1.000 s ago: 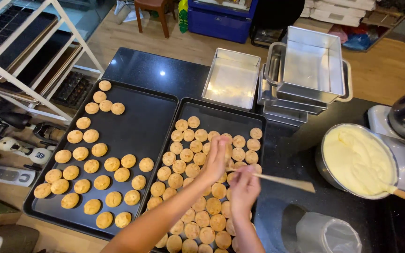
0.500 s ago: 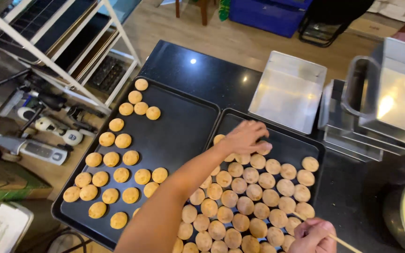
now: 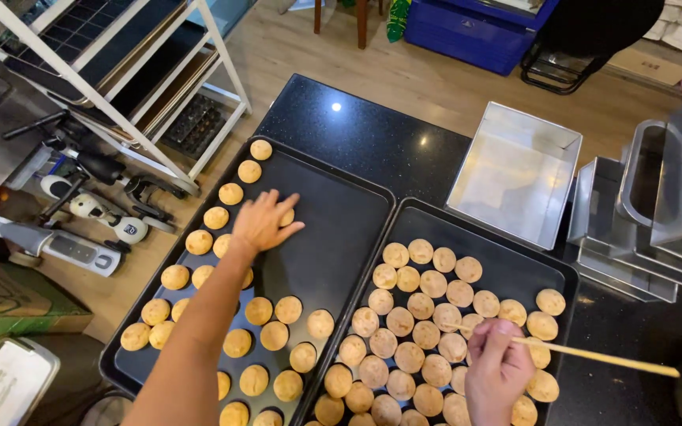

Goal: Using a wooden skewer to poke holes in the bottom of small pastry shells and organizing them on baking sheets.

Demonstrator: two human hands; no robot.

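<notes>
Cookies (image 3: 259, 310) fill the left tray (image 3: 333, 229); left hand (image 3: 264, 222) presses one, right hand (image 3: 498, 371) pinches a stick (image 3: 593, 356). A careless sleeve could scatter neighbours.

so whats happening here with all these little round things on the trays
A person stands over two dark baking trays of small round golden pastry shells. The left hand is flat on a shell on the left tray, where the shells lie spaced out in rows. The right hand grips a thin wooden stick over the right tray, where the shells are packed close together. Empty metal pans sit behind on the black counter.
</notes>
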